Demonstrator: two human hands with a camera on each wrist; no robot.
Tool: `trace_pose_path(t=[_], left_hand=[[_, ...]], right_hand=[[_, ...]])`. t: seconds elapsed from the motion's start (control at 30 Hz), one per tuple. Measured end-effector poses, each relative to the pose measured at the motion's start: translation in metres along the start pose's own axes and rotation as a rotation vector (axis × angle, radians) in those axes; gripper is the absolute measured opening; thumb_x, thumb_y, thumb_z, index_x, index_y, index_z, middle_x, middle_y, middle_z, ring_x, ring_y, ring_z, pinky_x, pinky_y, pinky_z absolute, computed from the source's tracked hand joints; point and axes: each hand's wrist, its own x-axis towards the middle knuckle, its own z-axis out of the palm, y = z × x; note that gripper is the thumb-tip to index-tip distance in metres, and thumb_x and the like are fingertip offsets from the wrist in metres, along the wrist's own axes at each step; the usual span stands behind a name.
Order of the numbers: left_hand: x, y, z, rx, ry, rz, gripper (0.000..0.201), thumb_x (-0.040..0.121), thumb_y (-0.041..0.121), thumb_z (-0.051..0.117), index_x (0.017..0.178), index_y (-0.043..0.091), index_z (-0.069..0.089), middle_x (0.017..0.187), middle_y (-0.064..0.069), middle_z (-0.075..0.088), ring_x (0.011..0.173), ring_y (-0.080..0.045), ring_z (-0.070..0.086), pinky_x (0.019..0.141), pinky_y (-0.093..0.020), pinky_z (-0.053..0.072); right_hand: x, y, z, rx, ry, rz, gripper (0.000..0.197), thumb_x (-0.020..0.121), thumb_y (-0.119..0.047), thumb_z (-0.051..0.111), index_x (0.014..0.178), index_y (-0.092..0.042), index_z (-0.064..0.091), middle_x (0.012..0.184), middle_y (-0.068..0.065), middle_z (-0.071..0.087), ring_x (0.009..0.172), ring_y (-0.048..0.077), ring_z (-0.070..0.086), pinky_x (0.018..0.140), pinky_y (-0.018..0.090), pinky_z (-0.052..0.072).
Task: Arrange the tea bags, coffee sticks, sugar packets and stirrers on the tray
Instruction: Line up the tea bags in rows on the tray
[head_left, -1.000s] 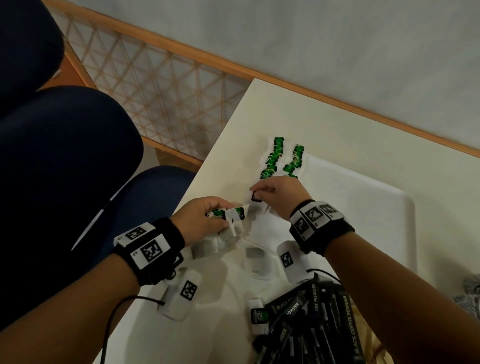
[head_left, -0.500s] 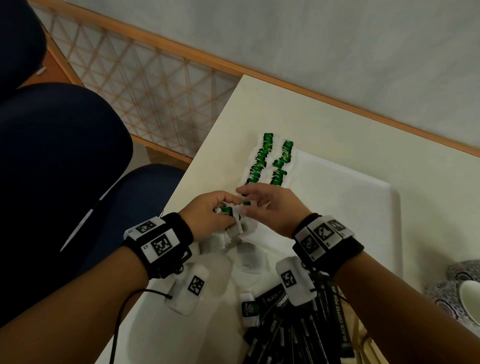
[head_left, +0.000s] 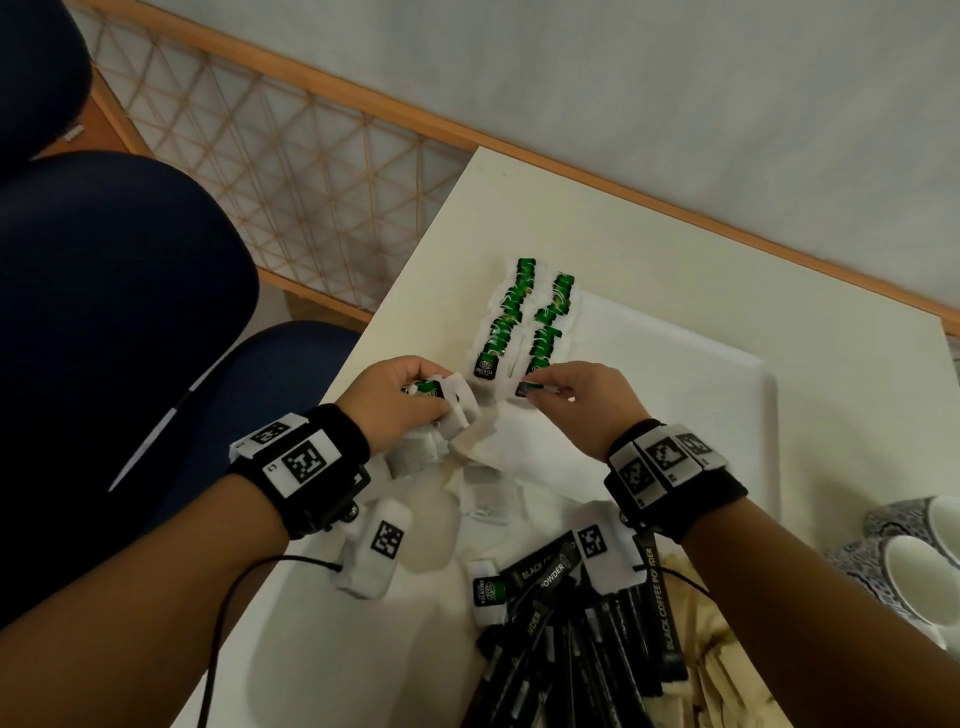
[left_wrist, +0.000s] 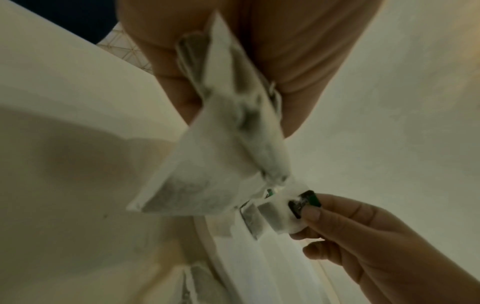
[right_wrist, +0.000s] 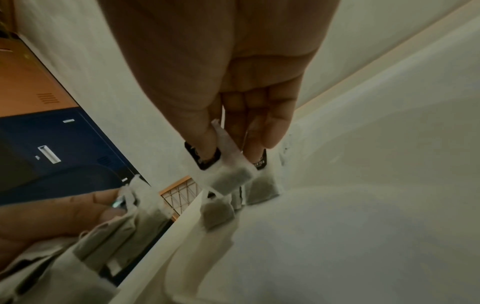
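Two rows of green-tagged tea bags (head_left: 524, 317) lie at the far left corner of the white tray (head_left: 727, 415). My left hand (head_left: 400, 400) grips a bunch of tea bags (left_wrist: 221, 156) at the tray's left edge. My right hand (head_left: 566, 395) pinches one tea bag (right_wrist: 228, 170) by its tag, at the near end of the right row. Black coffee sticks (head_left: 587, 639) are piled at the tray's near side, with a loose tea bag (head_left: 488, 597) beside them.
Patterned cups (head_left: 914, 556) stand at the right edge of the table. Pale stirrers or packets (head_left: 722, 654) lie under my right forearm. A blue chair seat (head_left: 280, 374) and a lattice panel (head_left: 291, 171) are left of the table.
My right hand went to the bunch in my left hand, took one tea bag and has carried it back toward the right row. The head view shifted.
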Motion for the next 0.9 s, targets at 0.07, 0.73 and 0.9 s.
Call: trace_pose_path(t=[0.07, 0.73, 0.9], left_hand=[[0.0, 0.002, -0.002, 0.006, -0.003, 0.002, 0.023, 0.084, -0.003, 0.064, 0.092, 0.019, 0.064, 0.083, 0.006, 0.064, 0.064, 0.002, 0.057, 0.056, -0.005, 0.043], [0.006, 0.007, 0.013, -0.011, -0.1, -0.014, 0.032, 0.084, -0.002, 0.065, 0.106, 0.02, 0.064, 0.093, 0.007, 0.062, 0.071, -0.004, 0.055, 0.058, -0.006, 0.044], [0.005, 0.008, 0.023, 0.01, -0.145, -0.02, 0.044, 0.08, 0.003, 0.07, 0.116, 0.027, 0.061, 0.109, 0.005, 0.06, 0.088, -0.004, 0.057, 0.061, -0.008, 0.044]], right_hand=[[0.004, 0.0, 0.001, -0.026, -0.009, 0.007, 0.022, 0.092, -0.023, 0.057, 0.109, -0.02, 0.072, 0.109, -0.003, 0.068, 0.096, 0.014, 0.058, 0.08, 0.019, 0.038], [0.016, 0.01, 0.003, 0.148, 0.13, -0.019, 0.019, 0.087, -0.029, 0.064, 0.106, -0.032, 0.065, 0.095, -0.014, 0.064, 0.082, 0.001, 0.059, 0.07, 0.01, 0.04], [0.0, -0.008, 0.009, 0.333, -0.076, -0.073, 0.027, 0.084, -0.016, 0.069, 0.1, -0.038, 0.066, 0.077, -0.01, 0.068, 0.066, -0.004, 0.058, 0.063, 0.005, 0.043]])
